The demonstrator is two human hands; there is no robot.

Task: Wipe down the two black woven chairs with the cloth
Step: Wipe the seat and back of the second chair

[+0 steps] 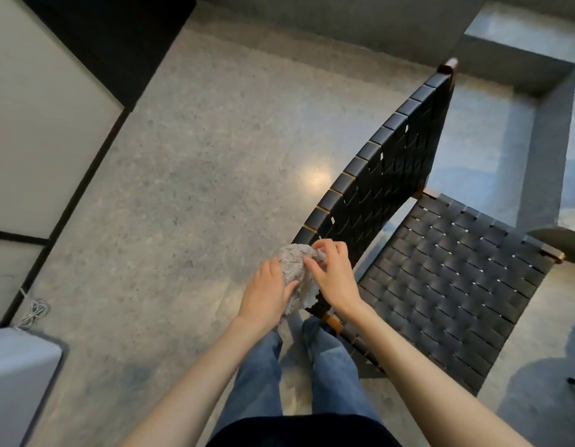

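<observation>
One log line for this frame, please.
phase: bunching cloth | left hand: holds cloth | right hand: pinches cloth | chair: one in view, contact with cloth unclear

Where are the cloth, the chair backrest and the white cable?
cloth [294, 269]: head view, fuzzy bunched middle.
chair backrest [384, 175]: head view, black woven straps about midway along it.
cable [36, 312]: head view, middle of the white coil on the floor.
</observation>
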